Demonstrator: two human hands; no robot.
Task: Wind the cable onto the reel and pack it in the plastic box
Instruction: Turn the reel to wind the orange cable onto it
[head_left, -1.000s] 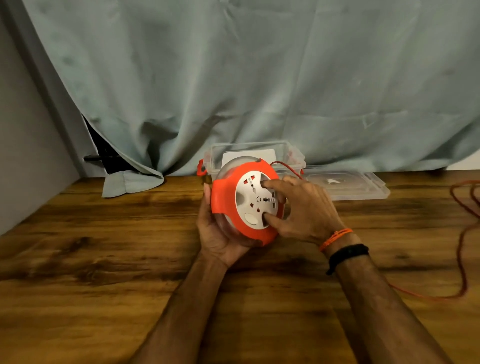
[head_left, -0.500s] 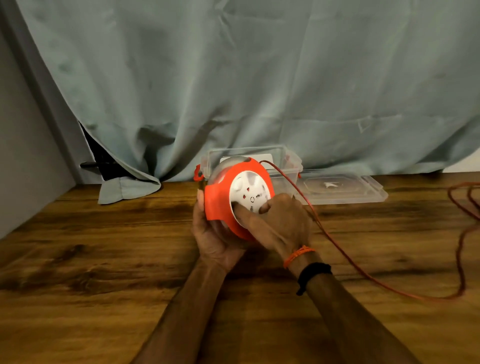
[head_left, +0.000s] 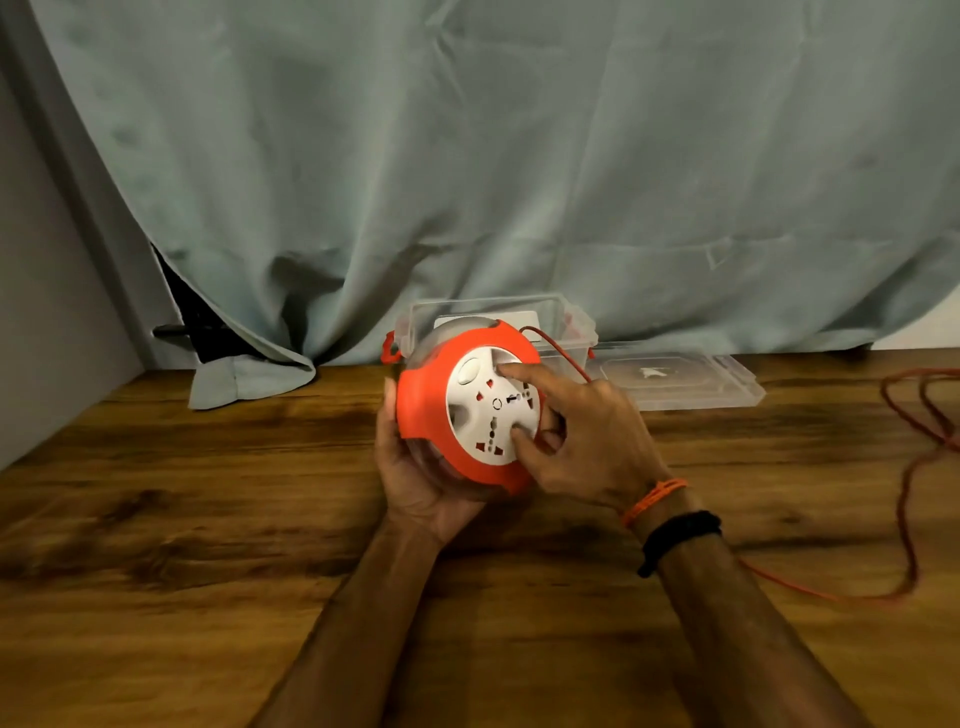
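A person's left hand (head_left: 415, 467) cups the orange cable reel (head_left: 467, 405) above a wooden table (head_left: 208, 545), fingers curled round its clear back. The right hand (head_left: 587, 441) presses thumb and forefinger on the white socket face. Orange cable (head_left: 906, 519) trails loose at right. Behind, the open plastic box (head_left: 571, 332) stands beside its lid (head_left: 691, 379), before a grey-green curtain (head_left: 519, 156).

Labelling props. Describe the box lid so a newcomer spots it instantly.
Start at the grey-green curtain along the wooden table's far edge. Below it stands the open clear plastic box; the lid lies flat just right of it, the only clear, shallow rectangular piece.
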